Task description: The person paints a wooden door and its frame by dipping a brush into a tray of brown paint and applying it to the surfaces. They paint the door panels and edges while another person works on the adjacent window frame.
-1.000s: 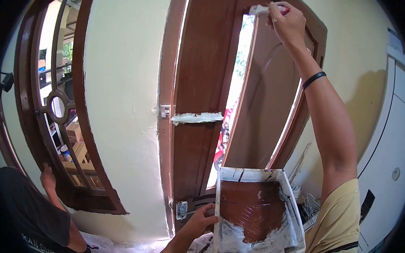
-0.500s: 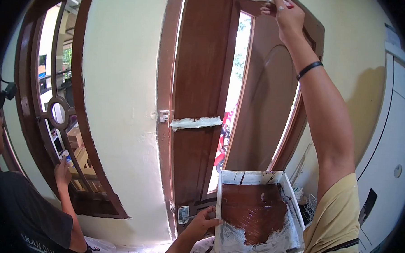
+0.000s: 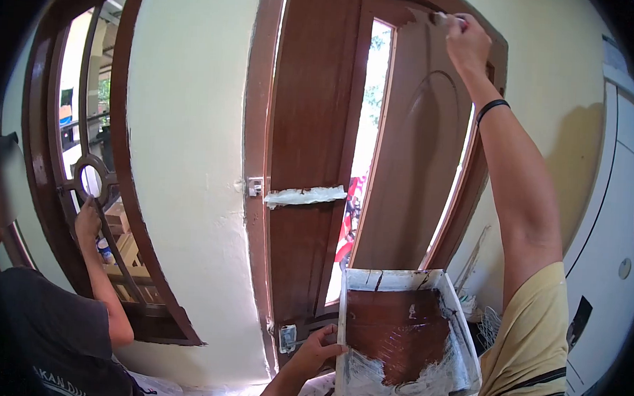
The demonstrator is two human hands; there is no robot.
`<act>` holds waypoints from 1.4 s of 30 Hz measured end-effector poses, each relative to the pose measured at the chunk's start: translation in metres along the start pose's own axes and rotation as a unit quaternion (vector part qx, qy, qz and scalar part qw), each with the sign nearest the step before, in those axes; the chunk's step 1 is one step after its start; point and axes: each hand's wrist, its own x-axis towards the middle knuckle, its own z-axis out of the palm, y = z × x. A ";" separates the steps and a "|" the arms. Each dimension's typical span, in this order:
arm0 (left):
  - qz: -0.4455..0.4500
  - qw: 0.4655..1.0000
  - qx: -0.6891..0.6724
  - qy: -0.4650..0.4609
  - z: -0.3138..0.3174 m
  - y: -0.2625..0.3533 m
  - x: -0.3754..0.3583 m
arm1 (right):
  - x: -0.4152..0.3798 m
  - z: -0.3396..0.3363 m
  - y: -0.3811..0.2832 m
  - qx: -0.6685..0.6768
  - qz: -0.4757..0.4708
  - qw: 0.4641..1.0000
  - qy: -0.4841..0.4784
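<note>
High at the top right, my right hand (image 3: 469, 43) is closed around a paintbrush (image 3: 445, 21), whose bristles touch the top of the brown door panel (image 3: 412, 124). At the bottom centre my left hand (image 3: 322, 350) grips the left rim of a white paint tray (image 3: 467, 346). Brown paint (image 3: 396, 329) covers much of the tray's inside, with whitish smears at its lower end. Left of the panel, a narrow brown door leaf (image 3: 310, 120) has a white masked strip (image 3: 306, 195) across its middle.
A co-worker in a dark shirt (image 3: 56, 328) is at the left, one hand (image 3: 87, 223) raised at the brown window frame (image 3: 124, 154). A pale wall (image 3: 188, 157) lies between window and door. Wire (image 3: 490, 326) and a white door (image 3: 614, 197) are at the right.
My right hand has moved down and right, bringing the brush into view on the panel. The co-worker's hand has risen along the window. My left hand still holds the tray.
</note>
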 end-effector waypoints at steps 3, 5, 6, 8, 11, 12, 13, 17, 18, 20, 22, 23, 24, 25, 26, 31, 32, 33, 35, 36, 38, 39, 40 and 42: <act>0.003 1.000 0.011 0.004 0.003 -0.001 -0.001 | -0.008 0.016 -0.018 0.063 -0.046 0.996 -0.037; 0.007 1.000 0.015 0.006 0.006 0.000 -0.003 | -0.013 0.011 -0.047 0.181 0.010 0.979 -0.090; 0.007 1.000 0.024 0.012 0.005 0.000 -0.002 | -0.008 0.007 -0.058 0.253 0.031 0.963 -0.087; 0.005 0.999 0.038 0.025 0.005 -0.004 0.000 | 0.001 -0.001 -0.071 0.393 0.074 0.913 -0.081; 0.017 0.999 0.019 0.027 0.012 -0.008 0.003 | 0.022 0.005 -0.062 0.416 0.136 0.896 -0.075; 0.014 0.999 0.013 0.028 0.016 -0.007 0.004 | 0.027 0.006 -0.056 0.432 0.136 0.886 -0.102; 0.012 0.999 0.007 0.029 0.022 -0.004 0.003 | 0.033 0.007 -0.050 0.396 0.153 0.900 -0.098; 0.012 0.999 0.002 0.046 0.020 -0.013 0.014 | 0.044 0.008 -0.029 0.189 0.163 0.964 -0.087; 0.004 0.998 0.013 0.057 0.022 -0.011 0.013 | 0.048 0.009 -0.019 0.134 0.140 0.977 -0.085; -0.004 0.996 0.038 0.076 0.029 -0.004 0.012 | 0.056 0.014 0.001 0.066 0.080 0.994 -0.043; -0.005 0.998 0.007 0.070 0.026 -0.007 0.016 | 0.055 0.022 0.005 0.121 0.035 0.989 -0.074; -0.003 0.998 -0.008 0.066 0.026 -0.009 0.017 | 0.056 0.024 0.006 0.149 0.010 0.985 -0.090; -0.008 0.997 0.000 0.073 0.030 -0.006 0.014 | 0.053 0.023 0.000 0.119 -0.016 0.986 -0.115; -0.013 0.997 0.009 0.082 0.037 0.000 0.011 | 0.046 0.024 -0.010 0.090 -0.041 0.985 -0.140; -0.018 0.996 0.018 0.090 0.041 0.004 0.010 | 0.041 0.027 -0.019 0.059 -0.066 0.982 -0.165; 0.038 0.997 -0.005 0.070 0.033 -0.014 0.019 | 0.039 0.044 -0.049 0.206 -0.094 0.959 -0.174; 0.046 0.996 -0.001 0.072 0.035 -0.014 0.019 | 0.040 0.041 -0.053 0.254 -0.063 0.948 -0.179; 0.038 0.996 -0.001 0.075 0.037 -0.014 0.018 | 0.041 0.041 -0.051 0.289 -0.029 0.939 -0.183; 0.022 0.996 -0.001 0.081 0.041 -0.010 0.014 | 0.047 0.037 -0.044 0.358 0.039 0.914 -0.189; 0.024 0.997 -0.001 0.080 0.041 -0.010 0.014 | 0.046 0.029 -0.044 0.313 0.074 0.929 -0.183; 0.026 0.997 0.000 0.077 0.042 -0.011 0.014 | 0.050 0.027 -0.035 0.255 0.127 0.944 -0.169; 0.032 0.997 0.002 0.076 0.042 -0.011 0.013 | 0.052 0.024 -0.028 0.224 0.155 0.949 -0.161; 0.038 0.997 0.004 0.074 0.042 -0.011 0.014 | 0.060 0.023 -0.017 0.158 0.125 0.967 -0.158; 0.053 0.996 0.010 0.075 0.041 -0.013 0.016 | 0.072 0.023 0.003 0.022 0.067 0.986 -0.152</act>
